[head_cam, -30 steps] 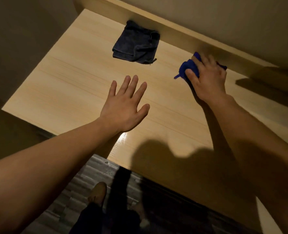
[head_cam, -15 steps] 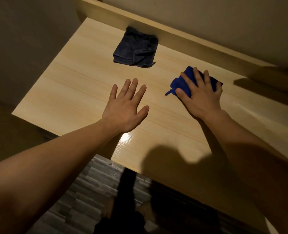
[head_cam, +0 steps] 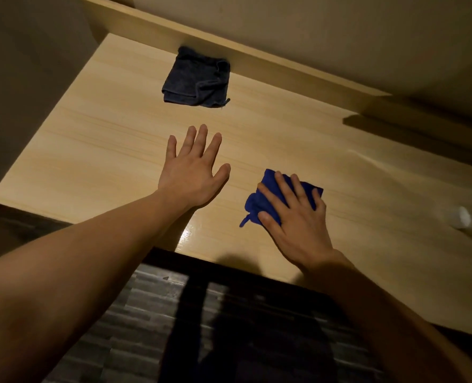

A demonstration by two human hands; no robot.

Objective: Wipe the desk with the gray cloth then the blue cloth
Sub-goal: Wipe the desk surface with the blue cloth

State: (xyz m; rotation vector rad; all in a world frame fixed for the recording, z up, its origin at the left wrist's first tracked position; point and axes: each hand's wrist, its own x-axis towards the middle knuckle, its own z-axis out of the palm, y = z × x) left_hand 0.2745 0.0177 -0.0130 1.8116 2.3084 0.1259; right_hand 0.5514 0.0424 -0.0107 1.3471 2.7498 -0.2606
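The light wooden desk (head_cam: 96, 150) fills the upper half of the view. A dark gray cloth (head_cam: 196, 78) lies folded at the back, against the raised rear ledge. My right hand (head_cam: 295, 217) presses flat on a bunched blue cloth (head_cam: 259, 203) near the desk's front edge, fingers spread over it. My left hand (head_cam: 193, 170) rests flat on the bare desk to the left of the blue cloth, fingers apart, holding nothing.
A pale, blurred bottle-like object (head_cam: 469, 219) lies at the desk's right edge. A raised wooden ledge (head_cam: 284, 64) runs along the back under the wall. Below the front edge is dark plank flooring (head_cam: 135, 327) with my legs in shadow.
My right hand has dragged the blue cloth from the back ledge toward the desk's front edge. My left hand has stayed flat in place. The gray cloth has not moved.
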